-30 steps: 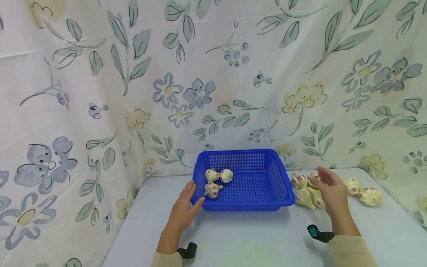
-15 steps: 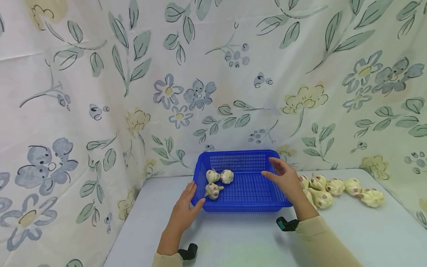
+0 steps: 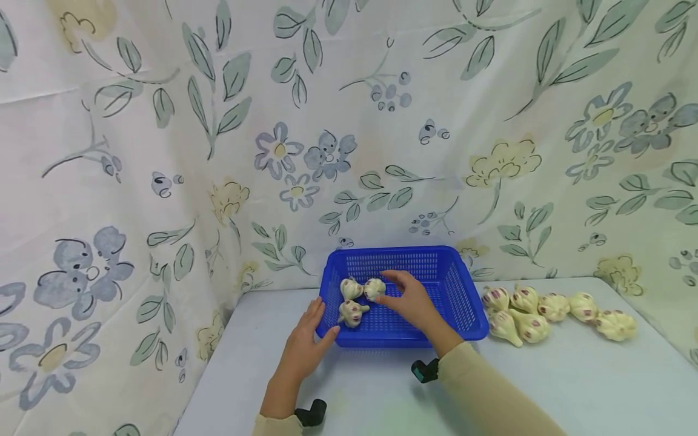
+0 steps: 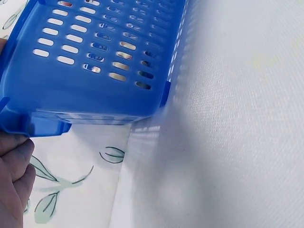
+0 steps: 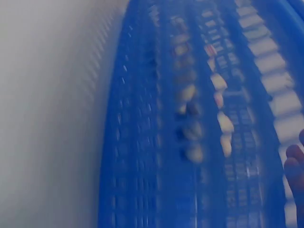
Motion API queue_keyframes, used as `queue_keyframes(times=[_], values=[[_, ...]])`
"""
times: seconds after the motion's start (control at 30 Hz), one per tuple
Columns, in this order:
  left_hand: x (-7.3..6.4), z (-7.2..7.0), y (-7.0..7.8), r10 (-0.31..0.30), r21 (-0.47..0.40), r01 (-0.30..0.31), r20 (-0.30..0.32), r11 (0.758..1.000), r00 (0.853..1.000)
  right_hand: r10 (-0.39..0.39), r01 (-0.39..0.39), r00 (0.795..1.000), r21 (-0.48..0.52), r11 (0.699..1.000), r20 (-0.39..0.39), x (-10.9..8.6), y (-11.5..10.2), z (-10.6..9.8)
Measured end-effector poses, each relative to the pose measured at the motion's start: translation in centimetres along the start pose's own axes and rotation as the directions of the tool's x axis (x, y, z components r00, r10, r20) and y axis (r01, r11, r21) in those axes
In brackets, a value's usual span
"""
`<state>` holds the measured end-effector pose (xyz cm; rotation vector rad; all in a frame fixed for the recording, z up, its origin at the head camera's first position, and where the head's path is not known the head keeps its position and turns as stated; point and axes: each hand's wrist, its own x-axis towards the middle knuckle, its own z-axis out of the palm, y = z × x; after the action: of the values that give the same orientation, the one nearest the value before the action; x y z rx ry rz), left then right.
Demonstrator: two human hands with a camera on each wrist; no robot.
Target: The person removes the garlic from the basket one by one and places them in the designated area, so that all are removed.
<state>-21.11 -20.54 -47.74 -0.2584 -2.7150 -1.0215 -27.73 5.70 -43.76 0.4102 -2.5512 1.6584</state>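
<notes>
A blue perforated plastic basket [image 3: 420, 336] stands on the white table and holds three garlic bulbs at its left end. My left hand [image 3: 305, 345] rests against the basket's left front corner, fingers extended along the side and thumb apart. In the left wrist view, its fingers [image 4: 16, 159] lie just outside the rim. My right hand [image 3: 411, 300] reaches over the basket's front rim. Its thumb and fingers are spread apart at the right side of one garlic bulb [image 3: 374, 289]; contact is unclear. The other two bulbs, the rear one [image 3: 351, 289] and the front one [image 3: 352, 313], lie left of it.
Right of the basket, several more garlic bulbs [image 3: 531, 327] lie in a cluster and a row on the table [image 3: 545, 387]. A floral curtain [image 3: 382, 151] hangs behind and to the left. The right wrist view is blurred, showing the basket's side wall [image 5: 190, 190].
My right hand has swept left from the garlic cluster, across the basket's right side, to the bulbs inside. The left hand has stayed at the corner.
</notes>
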Motion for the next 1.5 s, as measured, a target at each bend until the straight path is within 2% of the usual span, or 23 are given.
queue_keyframes(times=[0.23,0.43,0.57,0.7,0.87,0.97,1.2,1.4,1.5], values=[[-0.1,-0.1,0.3,0.015,0.017,-0.015,-0.001,1.0,1.0,-0.03,0.035,0.996,-0.063,0.997,0.086,0.9,-1.4,3.9],[-0.1,-0.2,0.3,0.01,0.017,-0.01,0.01,1.0,1.0,-0.058,0.091,0.978,-0.162,0.983,0.199,1.9,-1.6,6.0],[0.0,-0.3,0.2,0.013,0.024,-0.013,0.007,1.0,1.0,-0.074,0.153,0.956,-0.267,0.952,0.284,2.2,-1.4,6.6],[0.0,-0.3,0.0,0.02,0.025,-0.02,0.001,0.999,1.0,-0.07,0.206,0.921,-0.327,0.922,0.384,2.2,-1.3,6.8],[-0.1,-0.1,-0.1,0.012,0.026,-0.012,0.003,1.0,1.0,-0.008,0.173,0.896,-0.333,0.927,0.445,2.0,-1.2,6.8],[0.0,-0.1,-0.2,0.018,0.025,-0.018,0.0,1.0,1.0,0.016,0.156,0.895,-0.345,0.926,0.445,2.2,-0.9,6.8],[0.0,-0.2,-0.2,0.041,0.02,-0.04,-0.01,0.999,0.999,0.034,0.129,0.909,-0.359,0.925,0.414,2.5,-0.5,6.9],[-0.1,-0.2,-0.2,0.04,0.021,-0.04,-0.002,0.999,0.999,0.057,0.081,0.918,-0.325,0.942,0.392,2.4,-0.6,6.7],[0.0,-0.2,-0.1,0.041,0.023,-0.041,-0.005,0.999,0.999,0.045,0.088,0.923,-0.322,0.943,0.382,2.4,-0.5,6.6]])
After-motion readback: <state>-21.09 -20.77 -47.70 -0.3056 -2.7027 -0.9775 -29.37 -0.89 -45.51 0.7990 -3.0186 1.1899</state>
